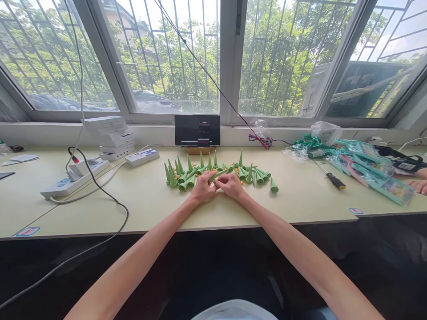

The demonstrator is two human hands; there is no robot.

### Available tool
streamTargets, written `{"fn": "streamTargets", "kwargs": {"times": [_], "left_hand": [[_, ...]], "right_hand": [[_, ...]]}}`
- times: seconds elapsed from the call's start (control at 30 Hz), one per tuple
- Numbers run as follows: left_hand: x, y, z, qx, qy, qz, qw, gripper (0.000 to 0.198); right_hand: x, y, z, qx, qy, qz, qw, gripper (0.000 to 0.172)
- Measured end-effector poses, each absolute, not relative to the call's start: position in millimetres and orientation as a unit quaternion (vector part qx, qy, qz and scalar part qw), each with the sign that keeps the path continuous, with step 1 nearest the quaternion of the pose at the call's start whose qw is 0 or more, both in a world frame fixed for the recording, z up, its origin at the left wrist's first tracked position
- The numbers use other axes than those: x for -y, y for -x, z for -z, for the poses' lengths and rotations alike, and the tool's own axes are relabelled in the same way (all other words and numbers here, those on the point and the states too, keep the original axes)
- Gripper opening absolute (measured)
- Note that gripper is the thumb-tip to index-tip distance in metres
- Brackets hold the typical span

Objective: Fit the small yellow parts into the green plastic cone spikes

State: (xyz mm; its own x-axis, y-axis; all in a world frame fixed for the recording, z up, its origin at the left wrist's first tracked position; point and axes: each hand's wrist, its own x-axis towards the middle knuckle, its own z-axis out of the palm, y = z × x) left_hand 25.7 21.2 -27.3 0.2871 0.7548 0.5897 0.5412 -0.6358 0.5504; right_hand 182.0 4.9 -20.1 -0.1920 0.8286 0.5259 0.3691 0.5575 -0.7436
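Several green cone-shaped spikes (187, 175) lie and stand in a heap on the pale table (150, 200), with small yellowish bits among them. My left hand (203, 189) and my right hand (232, 184) meet in front of the heap, fingers curled. Together they pinch one green spike (218, 174) that lies tilted between them. One lone spike (274, 186) stands apart to the right of the heap.
A power strip (71, 178) with cables and stacked white boxes (110, 135) sit at the left. A dark device on a stand (197, 130) is behind the heap. A screwdriver (333, 179), plastic-wrapped packages (370, 171) and another person's hand (419, 186) are at the right.
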Motion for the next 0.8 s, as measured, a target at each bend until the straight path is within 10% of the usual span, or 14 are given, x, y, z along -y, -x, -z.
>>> {"fn": "streamTargets", "kwargs": {"times": [0.8], "left_hand": [[-18,-27,23,-0.385,-0.788,-0.461,0.132,0.043]], "right_hand": [[-14,-183,23,0.589,0.393,-0.532,0.463,0.032]]}}
